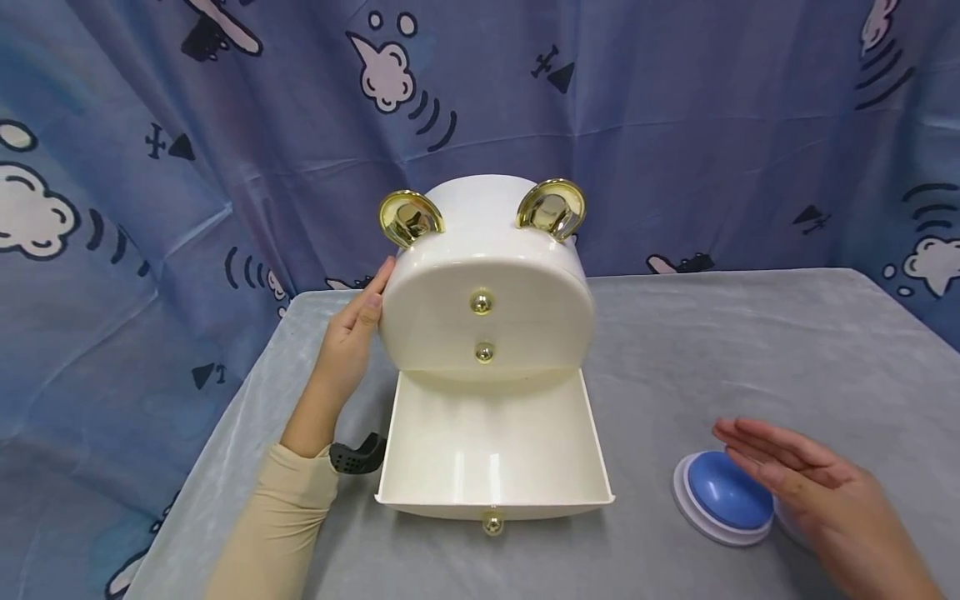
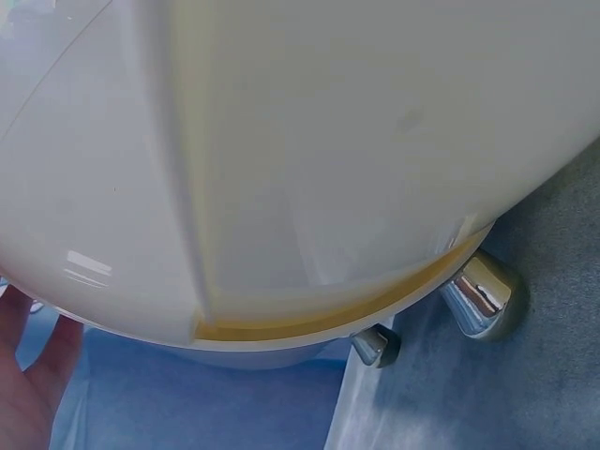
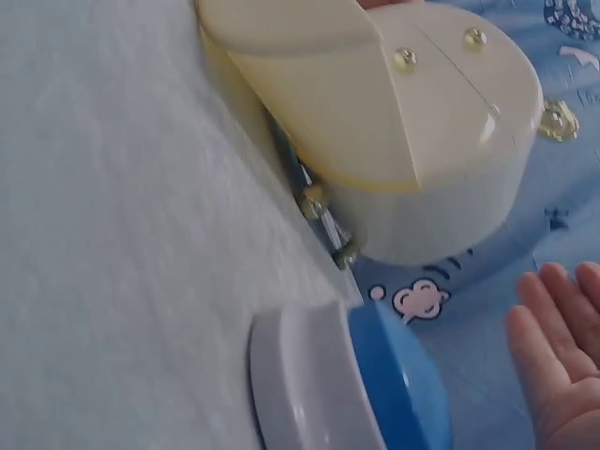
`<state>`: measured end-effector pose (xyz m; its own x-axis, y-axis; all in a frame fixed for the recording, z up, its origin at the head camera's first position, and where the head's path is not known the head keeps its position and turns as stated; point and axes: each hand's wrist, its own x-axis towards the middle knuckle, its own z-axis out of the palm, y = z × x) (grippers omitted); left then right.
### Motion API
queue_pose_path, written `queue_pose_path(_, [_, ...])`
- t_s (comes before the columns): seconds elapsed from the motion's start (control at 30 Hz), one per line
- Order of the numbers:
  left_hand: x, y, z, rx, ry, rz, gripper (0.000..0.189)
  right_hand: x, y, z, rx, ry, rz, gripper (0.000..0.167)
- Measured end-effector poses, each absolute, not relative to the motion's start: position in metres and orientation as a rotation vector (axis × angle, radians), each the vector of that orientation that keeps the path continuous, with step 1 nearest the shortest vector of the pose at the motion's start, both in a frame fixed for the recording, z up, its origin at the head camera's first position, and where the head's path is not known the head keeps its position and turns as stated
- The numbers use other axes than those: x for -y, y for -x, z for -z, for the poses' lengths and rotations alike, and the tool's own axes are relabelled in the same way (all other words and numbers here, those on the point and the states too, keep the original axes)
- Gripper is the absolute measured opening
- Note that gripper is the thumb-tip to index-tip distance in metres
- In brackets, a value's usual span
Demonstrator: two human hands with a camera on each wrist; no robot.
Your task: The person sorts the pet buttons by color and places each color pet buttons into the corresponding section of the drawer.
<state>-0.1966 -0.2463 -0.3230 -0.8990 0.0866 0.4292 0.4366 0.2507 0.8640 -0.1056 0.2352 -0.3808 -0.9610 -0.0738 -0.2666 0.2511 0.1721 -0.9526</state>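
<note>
A white rounded storage box (image 1: 480,279) with two gold ears stands on the table. Its lowest drawer (image 1: 491,433) is pulled out at the front, and nothing lies in it. My left hand (image 1: 347,346) rests against the box's left side with its fingers extended; part of that hand (image 2: 37,384) shows at the left wrist view's lower left. To the right sits a round push-light-like object with a blue domed top (image 1: 727,490) and a pale base (image 3: 305,375). Beside and above it hovers my right hand (image 1: 832,492), fingers straight and holding nothing.
Gold knobs (image 1: 482,302) mark the upper drawers, and gold feet (image 2: 483,295) support the box. Another pale round rim (image 1: 791,527) is partly hidden under the right hand. A patterned blue curtain (image 1: 480,108) hangs behind the grey cloth-covered table (image 1: 720,350).
</note>
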Motion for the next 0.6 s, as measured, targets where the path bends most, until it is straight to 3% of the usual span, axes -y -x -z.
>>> queue_pose_path(0.1, [0.245, 0.196, 0.323, 2.237, 0.481, 1.689, 0.047, -0.24, 0.109, 0.384, -2.343, -0.158, 1.71, 0.07])
queue_pose_path(0.3, [0.246, 0.196, 0.323, 2.237, 0.469, 1.685, 0.047, -0.247, 0.116, 0.395, -2.501, -0.036, 1.628, 0.067])
queue_pose_path(0.6, [0.245, 0.196, 0.323, 2.232, 0.487, 1.688, 0.047, -0.25, 0.118, 0.4, -2.507, 0.02, 1.524, 0.077])
